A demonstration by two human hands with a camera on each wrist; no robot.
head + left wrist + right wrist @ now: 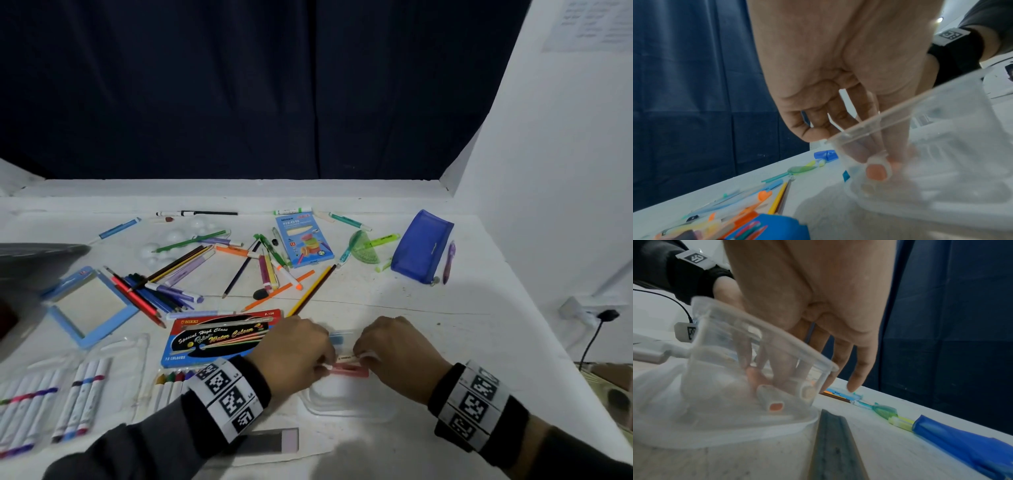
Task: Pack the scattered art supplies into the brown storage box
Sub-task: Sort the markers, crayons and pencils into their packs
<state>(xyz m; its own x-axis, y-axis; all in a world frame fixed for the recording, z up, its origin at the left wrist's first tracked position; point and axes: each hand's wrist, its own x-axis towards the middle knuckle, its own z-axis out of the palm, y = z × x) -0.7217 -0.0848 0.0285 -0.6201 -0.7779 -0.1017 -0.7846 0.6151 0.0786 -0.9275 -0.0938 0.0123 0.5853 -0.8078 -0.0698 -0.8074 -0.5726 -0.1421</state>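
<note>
A: From the head view, where are the hands?
B: Left hand [294, 346] and right hand [397, 349] meet over a clear plastic case [349, 401] on the white tabletop [411, 301], fingers curled around small erasers [347, 368]. Pencils [311, 289] and a blue pouch [421, 246] lie scattered beyond.

A: The left wrist view?
B: Fingertips [876, 172] pinch inside the case's wall.

A: The right wrist view?
B: Fingers [785, 369] curl onto a sleeved eraser [774, 402]. No brown storage box shows.

Clear plastic case [349, 404] under both hands, pink eraser [347, 370] inside. Red-and-blue watercolour box [219, 337] left of the left hand [294, 346]; blue pouch [423, 246] beyond the right hand [397, 349]
</note>
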